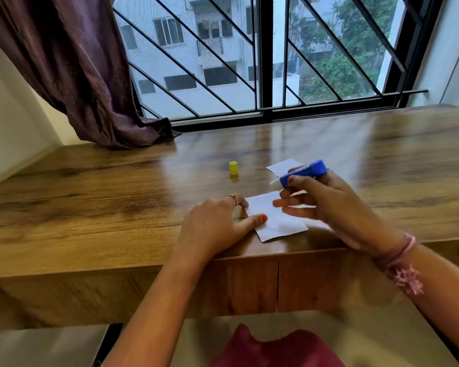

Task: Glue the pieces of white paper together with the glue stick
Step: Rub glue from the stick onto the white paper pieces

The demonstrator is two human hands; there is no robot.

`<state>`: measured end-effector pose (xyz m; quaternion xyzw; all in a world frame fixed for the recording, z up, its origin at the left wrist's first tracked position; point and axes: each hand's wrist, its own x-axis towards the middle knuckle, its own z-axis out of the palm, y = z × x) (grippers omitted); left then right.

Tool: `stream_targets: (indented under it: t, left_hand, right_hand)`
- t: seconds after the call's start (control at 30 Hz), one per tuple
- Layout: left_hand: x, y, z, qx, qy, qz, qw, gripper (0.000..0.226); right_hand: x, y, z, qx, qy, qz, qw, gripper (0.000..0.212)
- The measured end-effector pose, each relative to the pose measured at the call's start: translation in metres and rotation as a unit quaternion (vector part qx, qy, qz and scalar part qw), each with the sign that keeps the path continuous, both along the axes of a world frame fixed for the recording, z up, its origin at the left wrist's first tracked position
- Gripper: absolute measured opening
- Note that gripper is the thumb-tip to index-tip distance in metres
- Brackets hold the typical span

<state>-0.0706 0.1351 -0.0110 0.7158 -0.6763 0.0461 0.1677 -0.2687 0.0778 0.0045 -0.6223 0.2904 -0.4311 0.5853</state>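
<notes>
Left hand: our left hand (217,221) lies flat on the wooden table (90,197), fingers straight, thumb tip pressing the near-left corner of the near paper (276,221) and a ringed finger touching its far-left corner.
Right hand: our right hand (326,205) grips the blue glue stick (301,172) between thumb and upper fingers; the lower fingers reach out loosely over the right part of the sheet.
Glue stick: uncapped, held almost level, its white tip pointing left and hanging above the far edge of the near paper, not yet touching as far as we can tell.
Papers: one white piece lies near the table's front edge under our hands; a second paper (282,165) lies farther off, partly hidden behind the stick.
Cap: the yellow cap (233,168) stands upright, well to the left of the far paper.
Step in hand: we judge that we are about to spread glue on the near sheet.
Doing it well: we should keep the left hand pinning the sheet, tilt the tip down, and stroke away from the pinned side so the paper does not buckle or slide.
Risk: thin paper may lift with the sticky tip, so light, even passes along the edge serve best.
</notes>
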Motion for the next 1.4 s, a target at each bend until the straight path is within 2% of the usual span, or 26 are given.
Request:
stream_targets:
  t: [0.1,0.3,0.43,0.63,0.8,0.93,1.4]
  left_hand:
    - [0.009,-0.002,0.003,0.011,0.028,-0.021,0.999,0.053]
    - [0.017,-0.004,-0.001,-0.007,0.064,-0.024,0.998,0.049]
    - [0.017,-0.004,-0.001,-0.013,0.066,-0.028,0.997,0.052]
    - [0.015,-0.004,0.001,-0.005,0.071,-0.027,0.997,0.051]
    - [0.015,-0.002,0.003,0.003,0.076,-0.025,0.997,0.05]
    - [0.015,-0.002,0.003,0.007,0.075,-0.028,0.997,0.049]
    - [0.016,-0.004,0.001,0.006,0.078,-0.016,0.997,0.05]
  right_hand:
    - [-0.012,-0.024,0.008,-0.047,0.044,-0.013,0.998,0.011]
    - [-0.018,-0.058,0.0,-0.08,0.153,0.004,0.985,0.013]
    - [-0.014,-0.063,-0.007,-0.157,0.207,-0.015,0.965,0.007]
    - [-0.012,-0.066,-0.009,-0.187,0.224,0.001,0.957,0.013]
    - [-0.013,-0.068,-0.01,-0.181,0.223,0.027,0.957,0.004]
    - [-0.011,-0.07,-0.011,-0.19,0.232,-0.003,0.954,0.012]
    - [-0.013,-0.07,-0.012,-0.182,0.22,0.01,0.958,0.01]
